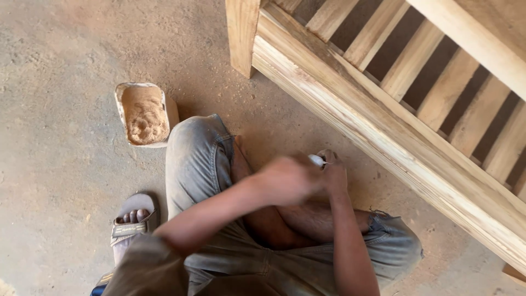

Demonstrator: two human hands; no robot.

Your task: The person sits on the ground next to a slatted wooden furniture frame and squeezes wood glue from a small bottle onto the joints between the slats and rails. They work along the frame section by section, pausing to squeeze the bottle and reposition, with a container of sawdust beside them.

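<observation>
Person sits on the concrete floor [66, 164], knees up in grey jeans, one foot in a sandal [131, 222] at lower left. Both hands meet just above the lap. Left hand [287, 180] is motion-blurred w/ fingers curled; can't tell if it's clamped on anything. Right hand [333, 171] is closed around a small white object [316, 160], only its tip showing at the thumb side, so what it is can't be told. Hands touch or nearly so.

Further out, left of the knee, a cut-open plastic tub [145, 114] holds tan sawdust-like filler, near but apart from the leg. Beyond, at right, an unfinished slatted wooden frame [383, 137] stands on the floor.

Risk, as judged: knee or elbow swing could tip the tub & spill filler; the small object, pinched at fingertips during fast hand motion, could slip & drop in the dust.
</observation>
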